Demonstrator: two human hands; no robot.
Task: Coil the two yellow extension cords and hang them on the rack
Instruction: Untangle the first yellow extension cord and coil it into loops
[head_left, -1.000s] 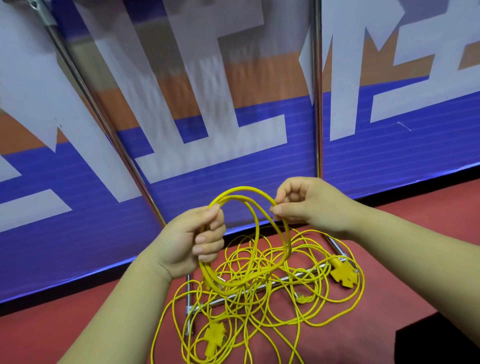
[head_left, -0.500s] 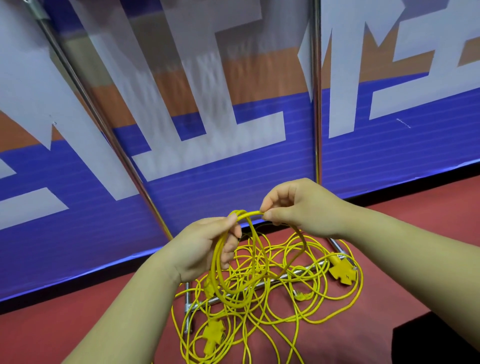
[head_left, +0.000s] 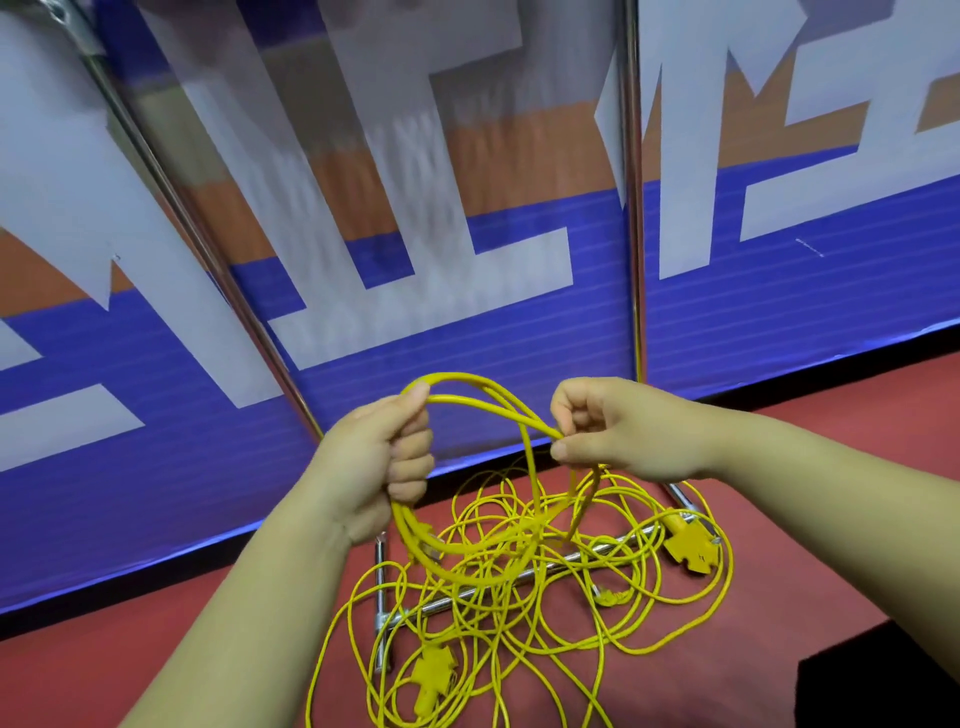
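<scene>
Loops of yellow cord (head_left: 485, 383) stand upright, long axis vertical; the left hand (head_left: 371, 457) curls its fingers round them, the right hand (head_left: 628, 431) pinches their right side.

Two bare hands, two bare forearms
The left hand (head_left: 374, 457) and right hand (head_left: 623, 431) are uncovered, and so are both forearms (head_left: 234, 613) up to the frame's edge (the arms run off the bottom and right of the view). The fingers are rounded, and the nails are short where they show.
</scene>
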